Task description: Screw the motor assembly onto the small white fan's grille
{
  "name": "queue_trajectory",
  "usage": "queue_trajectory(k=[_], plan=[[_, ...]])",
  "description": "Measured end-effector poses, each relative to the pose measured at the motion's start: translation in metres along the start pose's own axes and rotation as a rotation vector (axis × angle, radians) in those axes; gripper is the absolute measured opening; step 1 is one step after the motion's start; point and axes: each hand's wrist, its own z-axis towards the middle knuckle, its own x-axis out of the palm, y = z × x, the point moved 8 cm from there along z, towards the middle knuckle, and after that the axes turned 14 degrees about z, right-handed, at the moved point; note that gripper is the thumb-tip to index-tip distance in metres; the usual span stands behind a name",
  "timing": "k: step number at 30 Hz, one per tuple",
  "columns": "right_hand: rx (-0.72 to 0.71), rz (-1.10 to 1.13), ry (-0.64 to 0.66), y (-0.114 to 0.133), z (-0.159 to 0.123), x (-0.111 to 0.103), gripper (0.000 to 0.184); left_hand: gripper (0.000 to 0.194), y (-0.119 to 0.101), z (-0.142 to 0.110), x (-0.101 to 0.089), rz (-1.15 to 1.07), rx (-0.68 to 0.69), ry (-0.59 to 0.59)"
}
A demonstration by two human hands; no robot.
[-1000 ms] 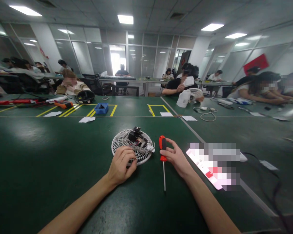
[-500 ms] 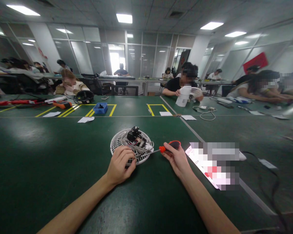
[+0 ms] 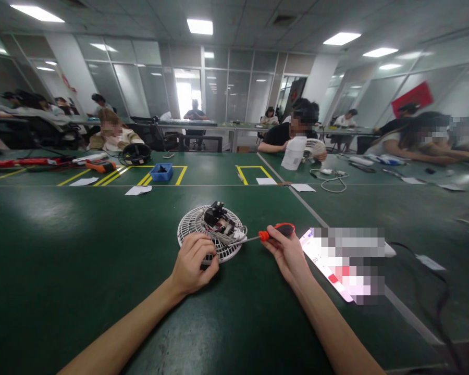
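head view: right hand (image 3: 289, 256) grips screwdriver (image 3: 263, 235); left hand (image 3: 194, 260), grip unclear, at grille (image 3: 189, 226) edge.

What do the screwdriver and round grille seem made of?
Screwdriver: handle probably smooth plastic, judging by its solid red and black colouring; slim, straight grey shaft suggests metal, finish unclear. Grille: likely matte moulded plastic, from its uniform off-white openwork.

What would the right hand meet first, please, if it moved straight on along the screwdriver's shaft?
The right hand would likely meet the cables and right side of the white grille first; the screwdriver overlaps them in view. The left hand lies farther along. Depth is unclear.
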Motion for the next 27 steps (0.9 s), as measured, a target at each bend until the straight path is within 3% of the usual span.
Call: queue_trajectory(k=[9, 27], plan=[[0.016, -0.052, 0.055, -0.013, -0.006, 0.007, 0.061, 0.012, 0.001, -0.003, 0.003, -0.012, 0.001, 0.020], [-0.054, -0.052, 0.038, -0.002, -0.006, 0.005, 0.063, 0.014, 0.000, -0.001, 0.002, -0.011, -0.001, 0.006]])
